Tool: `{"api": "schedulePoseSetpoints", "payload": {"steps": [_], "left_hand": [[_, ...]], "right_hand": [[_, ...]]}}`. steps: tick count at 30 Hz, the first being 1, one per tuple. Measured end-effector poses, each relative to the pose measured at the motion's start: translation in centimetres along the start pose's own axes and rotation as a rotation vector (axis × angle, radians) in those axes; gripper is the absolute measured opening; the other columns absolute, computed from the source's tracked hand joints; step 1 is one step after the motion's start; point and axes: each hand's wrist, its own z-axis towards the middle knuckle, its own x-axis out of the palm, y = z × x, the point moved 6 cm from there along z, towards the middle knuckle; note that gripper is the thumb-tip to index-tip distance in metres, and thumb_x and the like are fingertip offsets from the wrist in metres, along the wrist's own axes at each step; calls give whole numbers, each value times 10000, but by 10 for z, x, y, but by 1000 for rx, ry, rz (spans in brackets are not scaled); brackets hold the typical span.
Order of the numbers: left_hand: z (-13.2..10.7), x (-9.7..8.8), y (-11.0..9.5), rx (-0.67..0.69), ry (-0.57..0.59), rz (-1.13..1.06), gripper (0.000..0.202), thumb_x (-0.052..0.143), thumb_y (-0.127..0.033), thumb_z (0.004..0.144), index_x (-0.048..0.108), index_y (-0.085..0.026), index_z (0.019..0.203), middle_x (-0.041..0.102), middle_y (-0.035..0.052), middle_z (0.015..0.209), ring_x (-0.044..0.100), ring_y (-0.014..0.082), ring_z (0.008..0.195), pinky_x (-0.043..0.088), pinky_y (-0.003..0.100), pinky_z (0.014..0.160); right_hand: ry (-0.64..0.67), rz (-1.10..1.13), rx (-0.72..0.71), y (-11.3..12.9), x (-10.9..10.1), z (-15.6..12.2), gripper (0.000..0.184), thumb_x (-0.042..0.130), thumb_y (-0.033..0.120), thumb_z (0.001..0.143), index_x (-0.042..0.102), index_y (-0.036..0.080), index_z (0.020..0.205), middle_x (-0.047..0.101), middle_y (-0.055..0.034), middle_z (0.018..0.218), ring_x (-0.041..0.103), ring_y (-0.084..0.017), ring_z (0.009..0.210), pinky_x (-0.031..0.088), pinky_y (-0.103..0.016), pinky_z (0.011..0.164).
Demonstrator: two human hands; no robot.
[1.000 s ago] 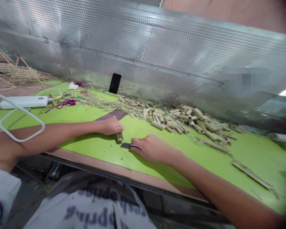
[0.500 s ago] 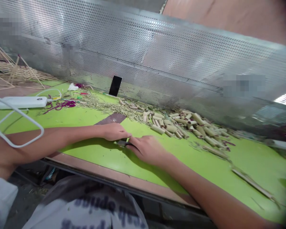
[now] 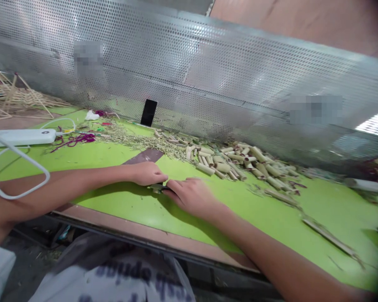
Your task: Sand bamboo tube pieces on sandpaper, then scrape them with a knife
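Note:
My left hand (image 3: 148,173) rests on the green table (image 3: 119,201), fingers closed over a short bamboo piece (image 3: 157,188) that is mostly hidden beneath it. My right hand (image 3: 190,195) is closed on a small dark blade (image 3: 161,187), whose tip sits against the bamboo piece right by my left fingers. The two hands touch at the fingertips. Behind them lies a pile of cut bamboo tubes (image 3: 236,161) and a strip of fine shavings (image 3: 135,140).
A flat brown sheet (image 3: 145,156) lies just behind my left hand. A white power bank (image 3: 20,136) with a looped cable (image 3: 19,167) sits at the left, near purple threads (image 3: 74,139). A black phone (image 3: 148,113) leans on the perforated metal wall (image 3: 208,79). Long bamboo splits (image 3: 327,237) lie at the right.
My right hand has slid left with the blade until it meets my left hand and the bamboo piece. The left hand has closed down over the piece.

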Motion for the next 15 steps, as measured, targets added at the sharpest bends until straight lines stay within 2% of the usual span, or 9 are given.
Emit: {"api": "schedulePoseSetpoints", "payload": {"steps": [8,15], "left_hand": [[1,-2,0,26,29,12,476,357,-432,972,417,-194,564,454,3,525,399,157,550,252,300,565],[3,1,6,43,73,22,510,329,-487,984,460,-192,588,514,21,568,437,163,580,288,287,582]], "right_hand": [[43,9,2,-2,1,1,335,406,390,1079,656,167,1087,750,-65,756,662,-199,638,249,-318,600],[111,20,62,-5,1,2,339,408,414,1069,651,177,1085,741,-69,743,620,-201,597,191,-327,566]]}}
